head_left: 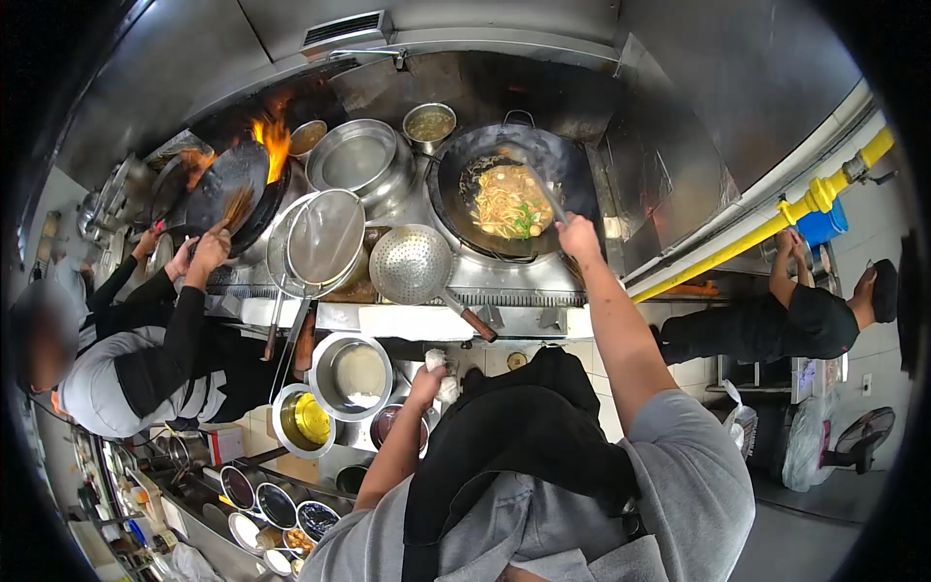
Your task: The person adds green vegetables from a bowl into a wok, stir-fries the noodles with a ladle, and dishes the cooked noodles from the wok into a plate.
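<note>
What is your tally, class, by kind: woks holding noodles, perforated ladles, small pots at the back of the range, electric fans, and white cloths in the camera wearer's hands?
Wok holding noodles: 1
Perforated ladle: 1
Small pots: 2
Electric fan: 1
White cloth in the left hand: 1
Total: 6

And here it's bright, even light glinting off the steel wall (718, 58), orange flames (275, 144) glowing at left, fisheye edges bending everything into black corners, and one face at far left blurred out.
</note>
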Action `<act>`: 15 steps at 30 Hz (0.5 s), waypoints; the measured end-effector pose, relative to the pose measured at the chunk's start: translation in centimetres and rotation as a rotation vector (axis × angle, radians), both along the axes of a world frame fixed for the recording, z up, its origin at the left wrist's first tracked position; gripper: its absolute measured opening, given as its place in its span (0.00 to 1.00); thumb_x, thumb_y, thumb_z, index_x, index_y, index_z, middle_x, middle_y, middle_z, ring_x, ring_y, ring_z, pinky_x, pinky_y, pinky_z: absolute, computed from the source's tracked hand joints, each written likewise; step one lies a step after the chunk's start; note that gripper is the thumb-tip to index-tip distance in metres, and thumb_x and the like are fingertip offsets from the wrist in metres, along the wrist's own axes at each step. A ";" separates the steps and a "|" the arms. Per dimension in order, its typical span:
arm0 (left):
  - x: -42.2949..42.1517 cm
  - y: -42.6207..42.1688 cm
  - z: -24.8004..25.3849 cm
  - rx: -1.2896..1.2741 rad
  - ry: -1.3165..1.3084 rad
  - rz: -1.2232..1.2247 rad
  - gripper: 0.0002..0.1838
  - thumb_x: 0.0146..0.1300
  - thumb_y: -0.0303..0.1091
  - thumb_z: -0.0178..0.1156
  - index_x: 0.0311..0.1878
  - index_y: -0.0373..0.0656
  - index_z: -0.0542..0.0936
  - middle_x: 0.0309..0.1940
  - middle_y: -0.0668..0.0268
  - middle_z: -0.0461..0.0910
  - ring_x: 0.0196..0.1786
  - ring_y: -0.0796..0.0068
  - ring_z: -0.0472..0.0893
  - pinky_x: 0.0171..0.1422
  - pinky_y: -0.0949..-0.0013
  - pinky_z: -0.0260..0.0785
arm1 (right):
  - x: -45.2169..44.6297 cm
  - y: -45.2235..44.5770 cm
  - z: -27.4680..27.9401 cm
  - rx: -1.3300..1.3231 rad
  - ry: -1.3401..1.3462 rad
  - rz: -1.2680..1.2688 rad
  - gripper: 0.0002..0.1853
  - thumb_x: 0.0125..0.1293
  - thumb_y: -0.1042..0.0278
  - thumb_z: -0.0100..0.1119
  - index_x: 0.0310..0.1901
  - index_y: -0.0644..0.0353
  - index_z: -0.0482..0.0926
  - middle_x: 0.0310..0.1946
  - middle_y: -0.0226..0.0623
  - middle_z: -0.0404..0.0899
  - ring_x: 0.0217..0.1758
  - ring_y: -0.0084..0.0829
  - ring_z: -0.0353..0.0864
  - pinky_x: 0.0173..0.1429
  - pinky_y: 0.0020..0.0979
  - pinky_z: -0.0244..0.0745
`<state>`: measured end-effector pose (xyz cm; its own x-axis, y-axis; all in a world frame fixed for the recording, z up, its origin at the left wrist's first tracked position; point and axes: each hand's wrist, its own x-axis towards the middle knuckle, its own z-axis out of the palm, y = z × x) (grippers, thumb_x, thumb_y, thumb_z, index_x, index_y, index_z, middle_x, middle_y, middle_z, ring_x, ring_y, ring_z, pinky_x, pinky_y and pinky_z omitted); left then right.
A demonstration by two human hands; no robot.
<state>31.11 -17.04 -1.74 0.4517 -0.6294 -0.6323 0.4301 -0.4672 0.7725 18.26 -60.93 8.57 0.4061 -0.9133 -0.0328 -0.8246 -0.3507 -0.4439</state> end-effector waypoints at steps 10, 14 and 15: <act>-0.5 0.1 -0.8 -0.095 0.052 0.081 0.20 0.55 0.36 0.61 0.45 0.29 0.78 0.36 0.58 0.82 0.36 0.68 0.81 0.42 0.65 0.73 | -7.7 4.2 7.1 -0.039 0.255 0.111 0.22 0.62 0.59 0.61 0.59 0.34 0.79 0.46 0.46 0.83 0.53 0.49 0.81 0.58 0.47 0.76; 0.0 -0.3 0.9 -0.029 -0.048 0.038 0.19 0.55 0.35 0.60 0.46 0.30 0.79 0.37 0.59 0.82 0.37 0.70 0.80 0.43 0.66 0.73 | -11.0 6.5 9.1 -0.092 0.183 -0.027 0.21 0.61 0.61 0.62 0.58 0.39 0.80 0.48 0.47 0.83 0.50 0.51 0.82 0.56 0.45 0.77; 0.2 -0.3 0.5 -0.040 -0.052 0.045 0.19 0.56 0.35 0.60 0.46 0.30 0.79 0.37 0.59 0.82 0.37 0.70 0.81 0.43 0.67 0.73 | -12.1 6.4 9.3 -0.090 0.186 -0.022 0.21 0.61 0.61 0.62 0.58 0.39 0.80 0.48 0.47 0.83 0.50 0.51 0.82 0.56 0.45 0.77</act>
<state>31.34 -17.38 -1.20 0.5121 -0.6317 -0.5820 0.4087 -0.4168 0.8119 6.15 -54.55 17.88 0.3809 -0.9243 -0.0229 -0.8972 -0.3635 -0.2509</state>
